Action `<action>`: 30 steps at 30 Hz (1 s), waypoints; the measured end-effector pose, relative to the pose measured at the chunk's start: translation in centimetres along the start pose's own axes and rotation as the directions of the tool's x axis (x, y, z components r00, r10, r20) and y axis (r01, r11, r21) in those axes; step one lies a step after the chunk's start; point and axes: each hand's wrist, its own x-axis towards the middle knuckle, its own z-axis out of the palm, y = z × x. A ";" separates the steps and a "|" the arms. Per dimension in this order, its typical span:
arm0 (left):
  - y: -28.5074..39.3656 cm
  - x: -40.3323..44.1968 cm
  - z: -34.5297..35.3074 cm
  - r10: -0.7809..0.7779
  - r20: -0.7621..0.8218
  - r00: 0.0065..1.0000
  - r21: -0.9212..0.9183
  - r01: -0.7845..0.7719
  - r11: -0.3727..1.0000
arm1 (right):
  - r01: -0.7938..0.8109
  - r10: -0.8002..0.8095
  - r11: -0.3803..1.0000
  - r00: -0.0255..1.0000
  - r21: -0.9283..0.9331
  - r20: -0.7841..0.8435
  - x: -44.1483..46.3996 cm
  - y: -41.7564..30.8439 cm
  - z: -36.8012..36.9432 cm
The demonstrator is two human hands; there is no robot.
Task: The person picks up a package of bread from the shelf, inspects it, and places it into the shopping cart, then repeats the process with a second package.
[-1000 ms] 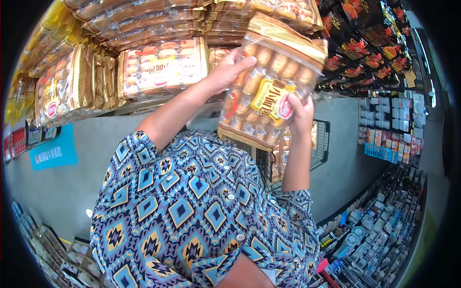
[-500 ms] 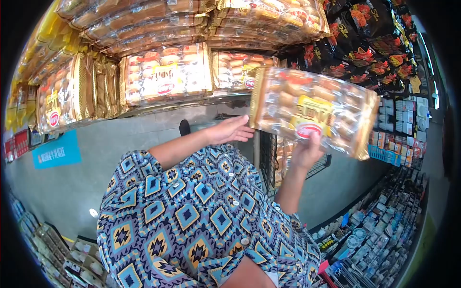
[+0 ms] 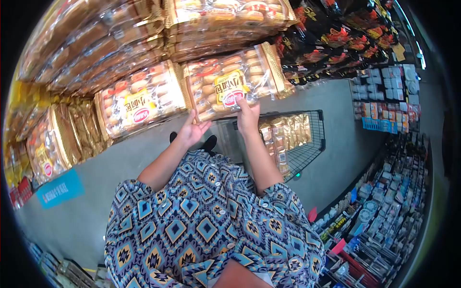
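A clear pack of small bread rolls (image 3: 225, 89), with gold crimped ends and a yellow label with a red oval, is tilted against the front of the shelf stock. My right hand (image 3: 248, 117) grips its lower edge, thumb on the front near the red oval and fingers hidden behind. Beside the pack's lower left corner is my left hand (image 3: 193, 133), palm up with fingers apart; whether its thumb touches the wrapping I cannot tell. A matching bread pack (image 3: 141, 102) stands immediately left of the held one.
More bread packs (image 3: 230, 12) are stacked above. Black bags with red print (image 3: 331, 41) fill the shelf at right. A wire shopping cart (image 3: 314, 144) holding gold-wrapped packs (image 3: 288, 132) stands by my right arm. A blue sign (image 3: 60, 188) hangs at the lower left.
My right hand has carried the bread pack left and up, from over the cart to the shelf front. My left hand has shifted left and stays near it; more of the cart now shows.
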 end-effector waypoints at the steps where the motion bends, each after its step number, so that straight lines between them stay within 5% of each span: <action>1: 0.0 0.0 -0.3 0.009 0.000 1.000 0.010 -0.009 1.000 | 0.006 -0.006 1.000 1.000 0.000 -0.009 0.4 0.0 -0.4; 5: 0.2 0.0 0.3 0.020 -0.036 0.999 0.046 -0.018 0.999 | -0.179 0.178 0.967 0.984 0.181 0.019 3.0 1.1 -2.5; 8: 0.1 -0.4 1.2 0.042 -0.048 0.998 0.073 -0.039 0.997 | -0.426 0.469 0.833 0.882 0.354 -0.041 4.1 2.1 -4.2; 12: 0.0 0.1 1.5 0.176 -0.083 0.981 0.156 -0.162 0.974 | -0.443 0.496 0.790 0.868 0.423 -0.017 5.4 4.2 -5.7; 19: 1.6 1.2 1.4 0.174 -0.093 0.980 0.085 -0.166 0.982 | -0.605 0.609 0.793 0.790 0.073 -0.073 7.1 4.6 -6.7; 21: 1.4 0.8 1.2 0.165 -0.103 0.981 0.060 -0.160 0.985 | -0.456 0.447 0.890 0.872 -0.005 -0.199 6.8 4.0 -7.2; 24: 0.9 0.5 0.9 0.000 -0.188 0.982 -0.109 -0.021 0.994 | -0.436 0.412 0.900 0.865 -0.022 -0.288 7.2 2.6 -7.6; 27: 0.9 0.8 1.2 0.142 -0.165 0.976 -0.103 -0.160 0.982 | -0.413 0.386 0.910 0.871 -0.026 -0.304 7.8 4.0 -9.0; 30: 1.3 1.6 1.1 0.170 -0.277 0.946 -0.122 -0.210 0.970 | -0.572 0.549 0.820 0.802 -0.035 -0.233 8.2 5.1 -9.2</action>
